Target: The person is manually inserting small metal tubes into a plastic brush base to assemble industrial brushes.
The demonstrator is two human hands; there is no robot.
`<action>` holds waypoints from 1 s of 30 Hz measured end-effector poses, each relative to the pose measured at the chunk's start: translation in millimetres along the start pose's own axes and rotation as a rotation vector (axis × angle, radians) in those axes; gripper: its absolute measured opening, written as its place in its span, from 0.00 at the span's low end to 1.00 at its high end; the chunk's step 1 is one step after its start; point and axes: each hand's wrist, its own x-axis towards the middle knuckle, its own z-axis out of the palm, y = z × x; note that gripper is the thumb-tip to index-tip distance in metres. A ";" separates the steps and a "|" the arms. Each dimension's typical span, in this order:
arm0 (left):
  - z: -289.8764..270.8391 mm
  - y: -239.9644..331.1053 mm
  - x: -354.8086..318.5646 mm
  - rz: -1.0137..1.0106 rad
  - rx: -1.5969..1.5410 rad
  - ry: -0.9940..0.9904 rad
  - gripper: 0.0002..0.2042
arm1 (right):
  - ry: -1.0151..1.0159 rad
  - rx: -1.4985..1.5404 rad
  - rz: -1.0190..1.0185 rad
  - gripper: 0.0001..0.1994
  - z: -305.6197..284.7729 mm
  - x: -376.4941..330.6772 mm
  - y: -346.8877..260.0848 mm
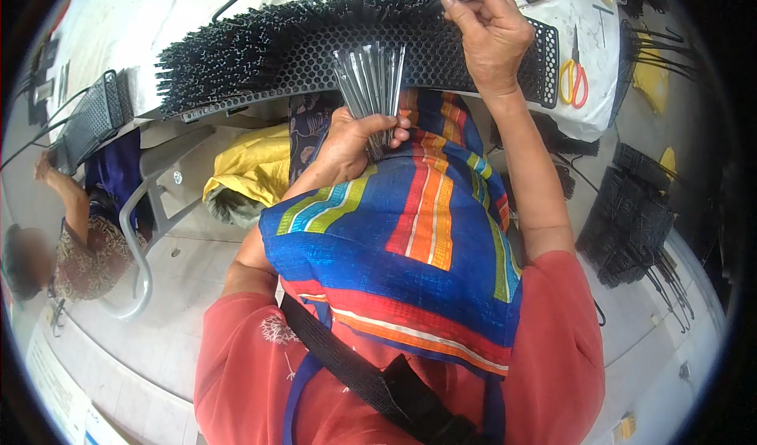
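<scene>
A long, curved black perforated panel (426, 62) lies along the near edge of the table. Dense short black pieces (229, 54) stand up from its holes on the left and along the far side; the near middle and right end show bare holes. My left hand (351, 139), over my lap, is closed around a fanned bundle of thin, shiny grey strips (369, 78), their ends pointing toward the panel. Above the panel's right part, my right hand (495, 41) has thumb and fingertips pinched together at the far edge of the black pieces. Whatever they pinch is too small to make out.
Scissors (574, 78) with yellow and red handles lie beyond the panel's right end. More black panels with hooked rods (627, 216) are stacked at the right. At the left, another person (91, 244) holds a perforated panel (95, 117) near a grey chair (146, 263). Yellow cloth (252, 165) hangs below the table.
</scene>
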 end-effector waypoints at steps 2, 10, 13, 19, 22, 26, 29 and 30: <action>-2.6 0.4 1.7 -0.007 0.005 -0.021 0.10 | 0.017 0.043 -0.073 0.02 -0.4 3.5 0.7; -0.8 4.7 -3.2 -0.011 -0.025 -0.068 0.12 | -0.254 -0.152 0.309 0.13 -8.9 -24.0 -6.4; 2.5 6.6 -5.2 0.006 -0.011 -0.135 0.12 | -0.405 0.253 0.749 0.13 -4.7 -41.5 -9.6; 4.2 5.1 -5.2 0.011 0.045 -0.123 0.10 | -0.406 0.458 0.898 0.06 3.9 -61.8 -6.4; 7.3 2.2 -6.8 0.050 0.124 -0.066 0.10 | -0.417 0.434 0.930 0.04 4.9 -67.1 -8.9; 8.3 1.5 -8.0 0.066 0.053 -0.026 0.10 | -0.380 0.441 0.945 0.03 3.5 -71.3 -9.3; 3.0 4.8 -7.6 0.015 -0.008 -0.080 0.12 | -0.362 0.446 0.953 0.03 3.5 -74.5 -7.1; 3.9 5.6 -8.1 0.015 -0.008 -0.081 0.12 | -0.362 0.446 0.953 0.03 3.5 -74.4 -8.4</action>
